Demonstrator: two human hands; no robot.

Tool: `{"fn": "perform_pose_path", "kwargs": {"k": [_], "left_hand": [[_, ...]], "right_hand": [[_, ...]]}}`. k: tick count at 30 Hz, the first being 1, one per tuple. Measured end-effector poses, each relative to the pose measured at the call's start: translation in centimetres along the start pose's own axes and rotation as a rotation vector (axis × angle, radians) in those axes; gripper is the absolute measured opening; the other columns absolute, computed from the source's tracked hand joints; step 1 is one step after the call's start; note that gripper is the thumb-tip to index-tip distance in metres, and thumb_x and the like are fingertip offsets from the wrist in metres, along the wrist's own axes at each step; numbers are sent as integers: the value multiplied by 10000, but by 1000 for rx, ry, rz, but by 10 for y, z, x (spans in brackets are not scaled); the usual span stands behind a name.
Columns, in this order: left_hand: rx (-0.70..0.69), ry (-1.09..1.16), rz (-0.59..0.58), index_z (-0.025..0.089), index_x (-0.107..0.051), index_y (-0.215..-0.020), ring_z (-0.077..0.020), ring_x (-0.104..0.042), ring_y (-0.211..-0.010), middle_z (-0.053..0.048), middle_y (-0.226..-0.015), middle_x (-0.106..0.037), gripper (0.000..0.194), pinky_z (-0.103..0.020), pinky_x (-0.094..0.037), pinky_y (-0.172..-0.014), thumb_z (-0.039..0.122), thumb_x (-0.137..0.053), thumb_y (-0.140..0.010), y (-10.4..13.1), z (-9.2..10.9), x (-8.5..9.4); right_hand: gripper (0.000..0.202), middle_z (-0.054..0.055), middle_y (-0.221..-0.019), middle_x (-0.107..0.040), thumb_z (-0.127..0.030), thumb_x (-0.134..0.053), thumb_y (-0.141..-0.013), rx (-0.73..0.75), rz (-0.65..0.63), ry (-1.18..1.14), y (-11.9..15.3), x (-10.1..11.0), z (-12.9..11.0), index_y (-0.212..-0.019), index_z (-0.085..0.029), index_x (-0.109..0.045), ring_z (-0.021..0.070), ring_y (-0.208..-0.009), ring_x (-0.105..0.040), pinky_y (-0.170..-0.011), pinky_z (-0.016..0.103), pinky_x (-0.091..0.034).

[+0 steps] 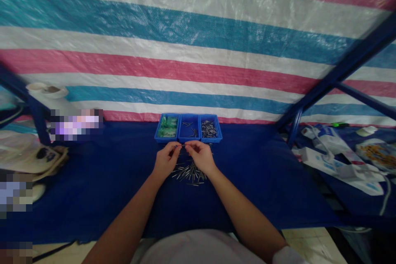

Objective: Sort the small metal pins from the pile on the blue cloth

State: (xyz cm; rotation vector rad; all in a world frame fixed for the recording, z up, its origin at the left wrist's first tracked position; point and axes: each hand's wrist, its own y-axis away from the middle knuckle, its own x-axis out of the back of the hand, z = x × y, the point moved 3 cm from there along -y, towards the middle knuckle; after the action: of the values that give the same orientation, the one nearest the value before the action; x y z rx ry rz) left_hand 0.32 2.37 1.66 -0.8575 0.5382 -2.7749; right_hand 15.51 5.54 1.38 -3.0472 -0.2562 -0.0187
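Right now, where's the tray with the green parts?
In the head view, the tray with green parts is leftmost of three blue trays at the cloth's far edge, just beyond the left hand.

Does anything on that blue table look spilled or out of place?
Only the loose heap of small metal pins lying on the blue cloth below both hands, outside the three blue bins. It looks like a working pile; nothing seems damaged.

head view | worn on head | faces forward-down | near blue table [93, 181] | striped tarp [198, 49] behind
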Motion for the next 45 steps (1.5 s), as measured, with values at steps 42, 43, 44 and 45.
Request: {"fn": "perform_pose_path", "kwargs": {"k": [42,43,44,45], "left_hand": [[16,29,-31,176,-610,-862,-91,-505,-517,37,-600,-558,257,-204,-390,-529,380,-460,-908,-1,3,2],[25,35,-36,175,-607,-850,-91,-509,-506,40,-580,-552,265,-203,-393,-525,384,-455,-911,-1,3,3],[36,44,-41,174,-603,-841,-91,-514,-494,44,-560,-547,270,-203,-397,-521,388,-454,-912,-1,3,2],[45,58,-48,174,-602,-845,-91,-523,-489,44,-551,-551,270,-202,-405,-522,390,-456,-912,-1,2,2]], "right_hand": [[224,25,-705,-685,-366,-665,-754,24,-9,-24,4,-2,-5,-867,-179,-713,134,-594,-591,-574,257,-488],[218,26,-711,-687,-361,-665,-754,22,-14,-24,4,-2,-6,-866,-180,-713,135,-600,-594,-579,257,-490],[213,28,-716,-689,-356,-665,-754,21,-16,-25,5,-2,-7,-863,-180,-713,136,-607,-596,-584,259,-492],[209,29,-716,-690,-353,-665,-753,22,-12,-27,5,-2,-7,-859,-179,-713,137,-609,-598,-586,260,-493]]}}
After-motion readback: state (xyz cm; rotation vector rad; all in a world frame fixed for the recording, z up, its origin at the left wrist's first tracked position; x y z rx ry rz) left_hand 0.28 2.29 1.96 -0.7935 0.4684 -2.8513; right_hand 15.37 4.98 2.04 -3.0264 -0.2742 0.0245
